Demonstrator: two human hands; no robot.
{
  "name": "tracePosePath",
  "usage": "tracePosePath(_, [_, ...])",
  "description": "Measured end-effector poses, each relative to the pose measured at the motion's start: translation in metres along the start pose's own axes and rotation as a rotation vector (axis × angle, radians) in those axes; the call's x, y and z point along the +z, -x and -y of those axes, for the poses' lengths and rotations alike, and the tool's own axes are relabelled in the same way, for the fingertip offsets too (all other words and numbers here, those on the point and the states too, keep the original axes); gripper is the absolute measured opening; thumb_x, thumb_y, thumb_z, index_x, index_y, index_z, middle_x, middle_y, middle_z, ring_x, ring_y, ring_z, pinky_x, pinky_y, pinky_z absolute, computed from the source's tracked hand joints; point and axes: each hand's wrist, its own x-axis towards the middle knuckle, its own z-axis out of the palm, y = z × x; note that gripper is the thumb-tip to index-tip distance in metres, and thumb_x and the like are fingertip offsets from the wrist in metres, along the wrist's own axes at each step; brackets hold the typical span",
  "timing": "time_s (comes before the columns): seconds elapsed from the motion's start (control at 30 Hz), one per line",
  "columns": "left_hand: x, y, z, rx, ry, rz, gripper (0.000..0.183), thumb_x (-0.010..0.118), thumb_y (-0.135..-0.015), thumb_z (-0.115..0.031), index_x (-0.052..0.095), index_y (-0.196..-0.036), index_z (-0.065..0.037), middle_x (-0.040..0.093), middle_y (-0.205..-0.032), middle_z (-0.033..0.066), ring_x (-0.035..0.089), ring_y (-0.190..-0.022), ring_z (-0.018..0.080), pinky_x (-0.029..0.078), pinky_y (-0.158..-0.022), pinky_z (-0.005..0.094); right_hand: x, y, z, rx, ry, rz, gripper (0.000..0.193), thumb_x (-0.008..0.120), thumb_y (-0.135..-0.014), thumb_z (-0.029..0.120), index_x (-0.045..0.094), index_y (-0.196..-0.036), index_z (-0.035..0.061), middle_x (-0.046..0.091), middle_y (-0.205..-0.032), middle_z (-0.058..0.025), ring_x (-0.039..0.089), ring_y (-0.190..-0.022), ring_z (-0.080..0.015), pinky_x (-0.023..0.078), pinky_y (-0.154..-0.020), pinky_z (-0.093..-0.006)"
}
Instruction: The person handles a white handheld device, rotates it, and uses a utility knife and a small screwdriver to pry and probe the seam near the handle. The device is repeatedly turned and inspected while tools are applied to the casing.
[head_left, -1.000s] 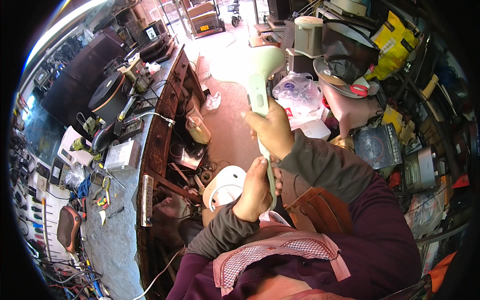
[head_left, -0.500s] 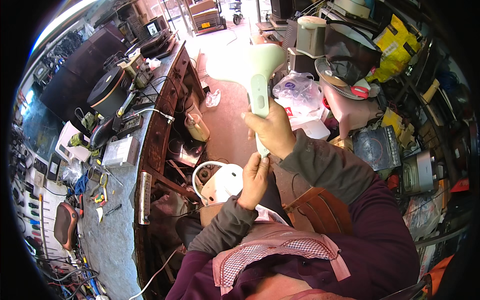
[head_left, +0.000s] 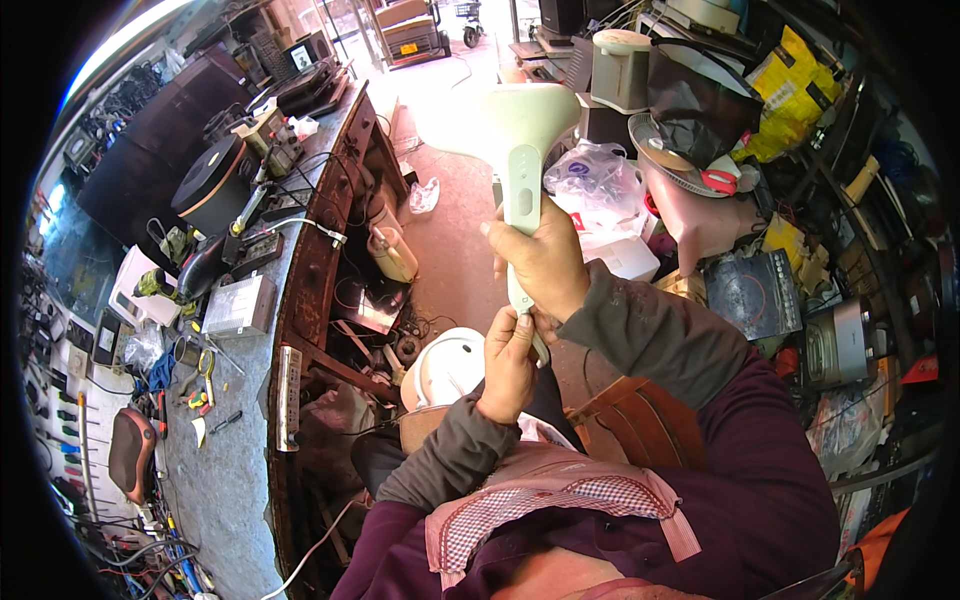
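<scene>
A pale green handheld appliance with a broad, flared head (head_left: pixel 525 120) and a button panel on its neck is held upright in front of me. My right hand (head_left: pixel 548 255) is wrapped round its handle, with the thumb across the front. Just below, my left hand (head_left: pixel 510 362) pinches at the bottom end of the handle, where a short piece of white cord (head_left: pixel 541 352) shows beside the fingers. The fingertips hide how the cord joins the handle.
At left runs a workbench (head_left: pixel 225 480) with hand tools, a metal box (head_left: pixel 240 305) and a power strip (head_left: pixel 289 395) on its edge. A white bucket-like container (head_left: pixel 450 365) stands by my knees. A wooden chair (head_left: pixel 640 425), plastic bags (head_left: pixel 595 185) and stacked appliances crowd the right.
The appliance's head has turned and shifted slightly to the right. The white cord that looped out left over the container is gone from there; cord now shows just right of my left fingers.
</scene>
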Motion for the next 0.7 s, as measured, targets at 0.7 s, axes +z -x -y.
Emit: tracePosePath(0.7, [0.010, 0.004, -0.022, -0.192, 0.358, 0.035, 0.025, 0.057, -0.116, -0.022, 0.067, -0.125, -0.001, 0.068, -0.089, 0.0057, 0.057, -0.066, 0.0157, 0.046, -0.063, 0.0319, -0.010, -0.011, -0.012, 0.039, -0.069, 0.004, 0.013, 0.072, -0.100, 0.009, 0.061, -0.105, 0.0038, 0.064, -0.079, -0.0012, 0.062, -0.060, -0.0105, 0.054, -0.053, -0.0298])
